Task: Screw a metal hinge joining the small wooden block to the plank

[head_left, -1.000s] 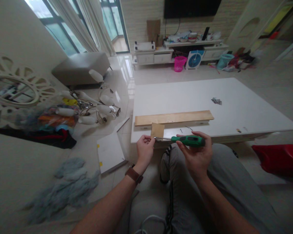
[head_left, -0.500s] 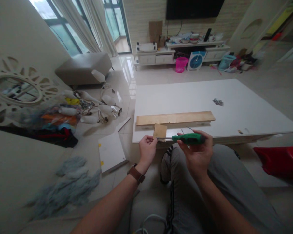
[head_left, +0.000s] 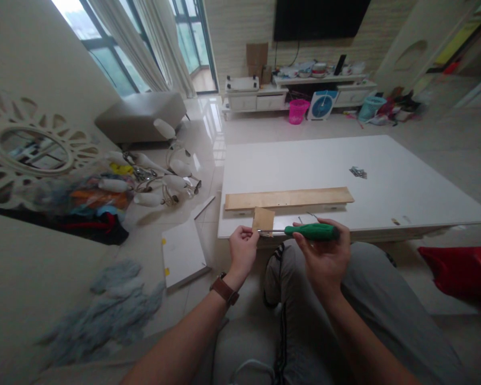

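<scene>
My right hand [head_left: 324, 256] is closed round a green-handled screwdriver [head_left: 310, 231], held level with its shaft pointing left. My left hand [head_left: 242, 248] pinches something small at the shaft's tip; I cannot make out what it is. Both hands hover over my grey-trousered knees, just in front of a large white board [head_left: 385, 155] lying on the floor. A long wooden strip [head_left: 288, 198] lies across the board's near part, and a small brown square piece [head_left: 263, 219] sits at its near edge, just behind my left thumb. A brown watch is on my left wrist.
A small pile of dark screws [head_left: 357, 172] lies on the board. A smaller white panel [head_left: 182, 251] is on the floor to the left, next to a chandelier [head_left: 156, 179] and a pile of bags. A red object [head_left: 460, 267] is at right; a grey stool [head_left: 142, 115] stands behind.
Both hands keep their grip and relative pose. The view has shifted slightly, so the hands and the board sit a little lower in the picture.
</scene>
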Tool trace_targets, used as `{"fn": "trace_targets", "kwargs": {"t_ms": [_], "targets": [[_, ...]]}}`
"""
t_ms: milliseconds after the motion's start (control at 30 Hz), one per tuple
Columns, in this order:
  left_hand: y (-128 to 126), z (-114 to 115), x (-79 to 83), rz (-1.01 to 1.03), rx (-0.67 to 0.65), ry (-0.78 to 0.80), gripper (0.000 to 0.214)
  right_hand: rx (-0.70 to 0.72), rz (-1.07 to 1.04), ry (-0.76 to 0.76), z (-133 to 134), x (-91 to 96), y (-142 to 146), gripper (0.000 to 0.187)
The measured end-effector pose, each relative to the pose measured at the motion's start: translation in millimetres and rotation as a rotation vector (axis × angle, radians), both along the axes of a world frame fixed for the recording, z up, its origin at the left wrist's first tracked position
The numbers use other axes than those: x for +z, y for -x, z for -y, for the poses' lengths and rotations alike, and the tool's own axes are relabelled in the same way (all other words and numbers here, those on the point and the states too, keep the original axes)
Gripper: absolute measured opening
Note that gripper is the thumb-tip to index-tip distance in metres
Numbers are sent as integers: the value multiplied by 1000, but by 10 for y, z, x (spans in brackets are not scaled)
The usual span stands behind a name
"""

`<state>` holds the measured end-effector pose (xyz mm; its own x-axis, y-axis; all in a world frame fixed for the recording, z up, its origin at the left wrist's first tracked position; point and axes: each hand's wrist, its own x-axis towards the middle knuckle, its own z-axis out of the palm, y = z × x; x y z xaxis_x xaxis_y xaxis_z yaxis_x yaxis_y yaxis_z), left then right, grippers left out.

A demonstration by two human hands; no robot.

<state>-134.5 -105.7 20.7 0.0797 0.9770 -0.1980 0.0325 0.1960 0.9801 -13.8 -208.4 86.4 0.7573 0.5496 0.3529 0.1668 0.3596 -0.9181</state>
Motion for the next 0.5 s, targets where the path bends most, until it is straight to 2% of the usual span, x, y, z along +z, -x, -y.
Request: {"fn": "trace_targets", "kwargs": {"t_ms": [100,267,500], "targets": [[2,3,-8,1,-9,6,19,-5,1,-9,7,14,-8,54],[-2,18,-26,17,-6,-15,23,54,12,-56,-13,5,-1,48],[1,11,-15,-1,19,-42,23,26,-8,18,15,26,-49,55]]}}
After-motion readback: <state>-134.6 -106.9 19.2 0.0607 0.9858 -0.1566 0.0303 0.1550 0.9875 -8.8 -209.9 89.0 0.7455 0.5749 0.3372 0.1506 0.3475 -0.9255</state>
